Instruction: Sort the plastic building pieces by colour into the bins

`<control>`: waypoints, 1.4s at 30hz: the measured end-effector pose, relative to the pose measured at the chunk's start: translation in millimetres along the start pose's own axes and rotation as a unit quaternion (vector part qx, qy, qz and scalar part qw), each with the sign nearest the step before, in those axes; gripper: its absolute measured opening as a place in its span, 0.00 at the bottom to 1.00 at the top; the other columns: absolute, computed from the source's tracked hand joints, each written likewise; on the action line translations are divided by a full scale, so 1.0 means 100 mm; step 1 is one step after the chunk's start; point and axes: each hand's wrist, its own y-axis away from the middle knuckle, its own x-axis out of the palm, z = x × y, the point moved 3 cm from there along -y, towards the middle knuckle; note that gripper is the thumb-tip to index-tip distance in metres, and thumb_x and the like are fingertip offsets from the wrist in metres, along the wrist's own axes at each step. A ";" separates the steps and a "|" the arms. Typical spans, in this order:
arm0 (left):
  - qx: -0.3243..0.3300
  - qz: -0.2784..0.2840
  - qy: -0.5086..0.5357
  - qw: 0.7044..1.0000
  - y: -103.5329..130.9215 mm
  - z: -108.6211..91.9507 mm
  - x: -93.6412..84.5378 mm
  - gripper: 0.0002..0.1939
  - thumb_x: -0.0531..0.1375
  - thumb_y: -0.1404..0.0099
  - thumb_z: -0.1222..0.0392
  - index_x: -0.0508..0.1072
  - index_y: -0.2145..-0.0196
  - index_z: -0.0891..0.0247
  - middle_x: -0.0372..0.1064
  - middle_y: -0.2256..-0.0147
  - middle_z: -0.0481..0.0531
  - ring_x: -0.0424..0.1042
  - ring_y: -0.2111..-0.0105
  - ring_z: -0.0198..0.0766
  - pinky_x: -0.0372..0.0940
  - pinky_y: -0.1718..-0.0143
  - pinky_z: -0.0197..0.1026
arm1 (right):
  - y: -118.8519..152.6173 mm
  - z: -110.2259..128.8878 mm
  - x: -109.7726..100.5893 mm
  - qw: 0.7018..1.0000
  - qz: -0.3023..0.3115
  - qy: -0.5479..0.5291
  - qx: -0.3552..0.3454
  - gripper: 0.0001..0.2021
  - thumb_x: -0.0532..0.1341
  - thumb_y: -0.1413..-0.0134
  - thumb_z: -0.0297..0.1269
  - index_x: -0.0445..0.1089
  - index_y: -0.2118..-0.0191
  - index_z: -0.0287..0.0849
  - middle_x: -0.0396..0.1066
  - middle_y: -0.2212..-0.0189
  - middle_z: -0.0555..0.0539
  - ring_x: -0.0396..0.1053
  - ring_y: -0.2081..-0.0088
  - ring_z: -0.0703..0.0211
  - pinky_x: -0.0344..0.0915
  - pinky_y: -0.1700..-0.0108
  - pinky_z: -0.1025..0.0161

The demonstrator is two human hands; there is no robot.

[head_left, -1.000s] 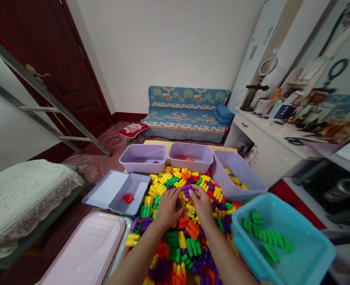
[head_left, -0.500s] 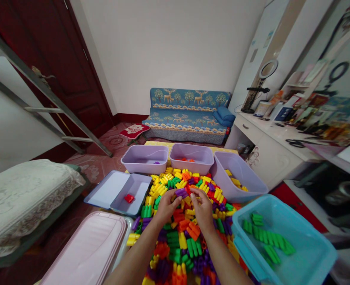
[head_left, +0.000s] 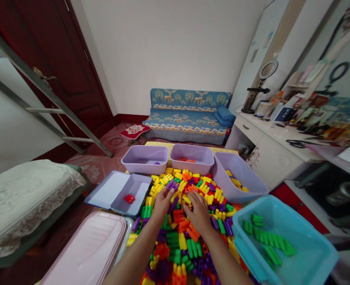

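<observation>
Our left hand (head_left: 162,202), in the middle of the frame, is nearly closed, pinching a purple block (head_left: 173,185) between thumb and fingers at its upper end. The block is over the upper part of the pile of plastic blocks (head_left: 194,247) that fills the lower centre. Our right hand (head_left: 199,209), just right of centre, is partly open, its thumb apart from its spread, curved fingers; it is over the pile beside yellow and orange blocks, and we cannot tell whether the fingertips touch them.

Around the pile we see containers. Above it, a lilac bin (head_left: 145,168) at left holds a small purple piece, and a middle bin (head_left: 192,167) holds orange ones. To their right, an angled bin (head_left: 222,183) holds yellow blocks. At the lower right, a teal tub (head_left: 307,231) holds green blocks (head_left: 270,235), several lined up in a row. Left of the pile, a shallow case (head_left: 136,182) lies open with red blocks (head_left: 129,198) inside, and a pink lid (head_left: 88,249) fills the lower left. A strip of the yellow-covered worktop (head_left: 159,143) shows behind the upper bins.
</observation>
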 end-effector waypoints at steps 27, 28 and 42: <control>0.052 -0.058 -0.142 0.987 -0.67 -1.09 -0.43 0.29 0.65 0.44 0.47 0.71 0.47 0.61 0.72 0.49 0.57 0.76 0.59 0.40 0.68 0.62 0.37 | 0.04 -0.07 0.01 1.000 -0.011 -0.025 0.009 0.21 0.57 0.44 0.38 0.67 0.44 0.46 0.67 0.44 0.46 0.56 0.39 0.48 0.53 0.37 0.46; 0.070 -0.050 -0.174 0.981 -0.65 -1.06 -0.41 0.29 0.64 0.44 0.47 0.71 0.48 0.62 0.72 0.49 0.58 0.75 0.56 0.43 0.68 0.59 0.40 | 0.04 -0.08 0.01 1.000 -0.012 -0.027 0.009 0.21 0.57 0.44 0.38 0.67 0.44 0.46 0.67 0.44 0.47 0.57 0.39 0.49 0.53 0.37 0.46; 0.271 0.042 -0.527 0.805 0.36 -0.11 -0.08 0.15 0.58 0.37 0.58 0.74 0.52 0.57 0.69 0.50 0.56 0.67 0.49 0.48 0.62 0.47 0.52 | 0.00 -0.05 -0.03 0.998 -0.025 -0.050 0.005 0.18 0.56 0.45 0.34 0.70 0.48 0.44 0.71 0.48 0.45 0.59 0.41 0.48 0.55 0.38 0.45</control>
